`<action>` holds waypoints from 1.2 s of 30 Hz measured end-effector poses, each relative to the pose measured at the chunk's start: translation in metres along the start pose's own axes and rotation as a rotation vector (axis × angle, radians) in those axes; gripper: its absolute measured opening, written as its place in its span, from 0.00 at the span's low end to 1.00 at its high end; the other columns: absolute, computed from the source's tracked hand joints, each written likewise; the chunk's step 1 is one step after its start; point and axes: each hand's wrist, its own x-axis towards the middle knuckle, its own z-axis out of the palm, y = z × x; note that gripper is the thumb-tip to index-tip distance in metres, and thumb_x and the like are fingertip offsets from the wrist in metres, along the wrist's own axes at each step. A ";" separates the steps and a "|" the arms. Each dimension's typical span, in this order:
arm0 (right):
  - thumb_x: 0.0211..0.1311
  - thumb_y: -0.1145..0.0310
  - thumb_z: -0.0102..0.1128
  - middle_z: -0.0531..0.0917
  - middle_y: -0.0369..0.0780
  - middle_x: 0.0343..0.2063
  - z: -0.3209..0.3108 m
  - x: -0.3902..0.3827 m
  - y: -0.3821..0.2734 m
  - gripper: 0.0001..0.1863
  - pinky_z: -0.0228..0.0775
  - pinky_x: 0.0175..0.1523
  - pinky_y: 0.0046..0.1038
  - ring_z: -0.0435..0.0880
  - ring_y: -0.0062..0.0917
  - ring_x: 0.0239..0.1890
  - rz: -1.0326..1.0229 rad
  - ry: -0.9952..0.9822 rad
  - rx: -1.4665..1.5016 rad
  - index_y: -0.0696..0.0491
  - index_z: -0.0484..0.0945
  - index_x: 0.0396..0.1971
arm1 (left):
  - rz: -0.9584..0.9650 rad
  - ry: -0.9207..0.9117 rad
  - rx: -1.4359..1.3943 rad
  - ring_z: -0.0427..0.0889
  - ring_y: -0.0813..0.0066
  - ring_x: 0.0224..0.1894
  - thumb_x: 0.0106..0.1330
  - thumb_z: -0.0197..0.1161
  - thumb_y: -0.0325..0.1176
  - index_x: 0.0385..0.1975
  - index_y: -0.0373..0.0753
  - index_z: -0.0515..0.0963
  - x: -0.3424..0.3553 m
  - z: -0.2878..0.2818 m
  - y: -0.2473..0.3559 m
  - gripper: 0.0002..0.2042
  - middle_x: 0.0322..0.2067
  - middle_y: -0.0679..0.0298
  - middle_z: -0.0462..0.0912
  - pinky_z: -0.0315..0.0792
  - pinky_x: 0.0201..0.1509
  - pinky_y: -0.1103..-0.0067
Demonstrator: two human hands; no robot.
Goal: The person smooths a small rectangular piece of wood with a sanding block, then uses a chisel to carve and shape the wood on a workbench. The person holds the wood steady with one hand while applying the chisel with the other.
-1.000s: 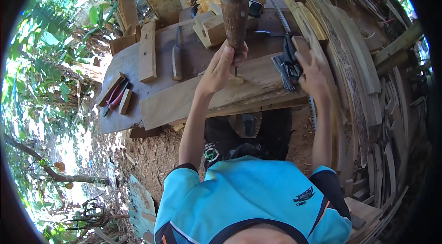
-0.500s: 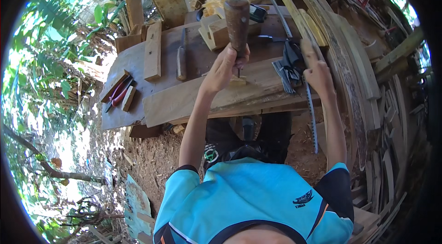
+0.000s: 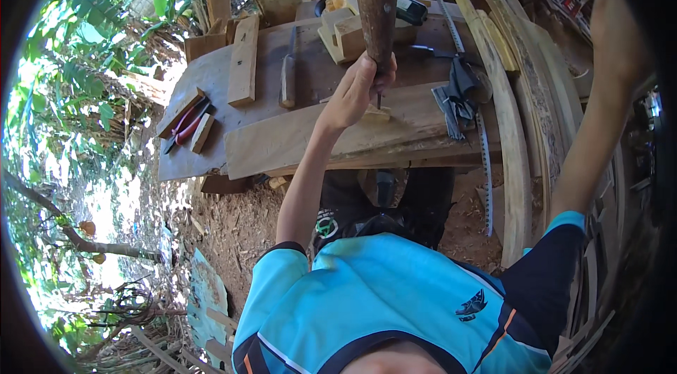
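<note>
My left hand (image 3: 360, 88) is closed around a chisel (image 3: 377, 10) with a thick, worn wooden handle, held upright. Below the fingers its thin metal shank meets a small wood block (image 3: 376, 113) lying on a wide plank (image 3: 317, 135). My right hand (image 3: 619, 35) is raised far out to the right, apart from the bench. Its fingers run into the dark rim of the picture, so whether they hold anything is hidden.
On the bench (image 3: 204, 88) lie red-handled pliers (image 3: 189, 123), a wooden-handled saw (image 3: 288, 81), a board (image 3: 243, 63), wood blocks (image 3: 345, 32) and a dark strip bundle (image 3: 460, 95). A long toothed blade (image 3: 485, 176) hangs past the front edge. Long curved boards (image 3: 511, 141) stand at the right.
My right hand has swung up and outward to the right, away from the bench. My left hand still grips the upright chisel at the same spot on the plank; the whole view has shifted slightly.
</note>
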 end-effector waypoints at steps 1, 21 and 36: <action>0.60 0.61 0.54 0.80 0.40 0.30 0.015 0.014 -0.003 0.20 0.67 0.26 0.19 0.77 0.21 0.24 -0.157 -0.065 0.063 0.54 0.72 0.50 | 0.005 -0.022 -0.001 0.55 0.83 0.27 0.70 0.34 0.53 0.40 0.38 0.65 0.001 0.000 0.000 0.22 0.25 0.71 0.59 0.55 0.33 0.85; 0.58 0.61 0.57 0.80 0.45 0.25 0.047 0.030 -0.048 0.19 0.75 0.31 0.23 0.81 0.29 0.31 0.158 -0.257 0.388 0.57 0.75 0.46 | 0.008 0.065 0.251 0.57 0.85 0.26 0.71 0.32 0.50 0.39 0.39 0.66 -0.013 0.005 -0.027 0.21 0.25 0.72 0.62 0.58 0.32 0.86; 0.53 0.65 0.61 0.72 0.41 0.25 0.070 -0.102 0.003 0.18 0.70 0.30 0.29 0.76 0.31 0.24 0.248 -0.644 -0.242 0.46 0.76 0.46 | 0.228 0.309 -0.061 0.61 0.81 0.27 0.65 0.51 0.49 0.37 0.36 0.66 -0.007 -0.005 -0.040 0.19 0.25 0.68 0.64 0.58 0.32 0.84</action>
